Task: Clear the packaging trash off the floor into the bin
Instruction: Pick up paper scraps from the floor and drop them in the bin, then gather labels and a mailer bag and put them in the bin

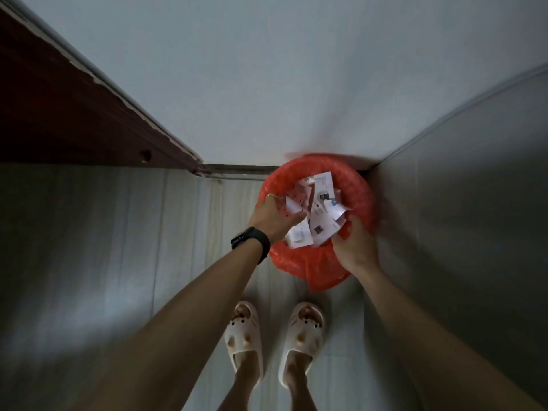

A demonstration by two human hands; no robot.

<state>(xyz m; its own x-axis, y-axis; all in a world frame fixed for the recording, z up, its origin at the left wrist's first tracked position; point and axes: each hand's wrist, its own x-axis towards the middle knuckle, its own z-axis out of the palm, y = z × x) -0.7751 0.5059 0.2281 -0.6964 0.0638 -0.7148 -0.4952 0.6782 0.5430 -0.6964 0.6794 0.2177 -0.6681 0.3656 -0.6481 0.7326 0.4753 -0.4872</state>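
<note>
White crumpled paper packaging scraps (315, 215) are sitting in the round red-bagged bin's (362, 191) mouth, between both hands; left hand (274, 216) is spreading loose fingers, right hand's (355, 246) are curling, grip unclear.

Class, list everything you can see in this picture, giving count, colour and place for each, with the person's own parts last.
bin: one, red, in the corner of the walls
packaging trash: several pieces, white with dark print, in the bin's mouth
floor: one, pale grey planks, under the bin
back wall: one, white, behind the bin
wooden panel: one, dark red-brown, upper left
slippers: two, cream, worn, bottom centre
watch: one, black, on the left wrist
ring: one, gold-toned, over the bin's left rim
left hand: one, over the bin, touching the trash
right hand: one, at the bin's near rim
</note>
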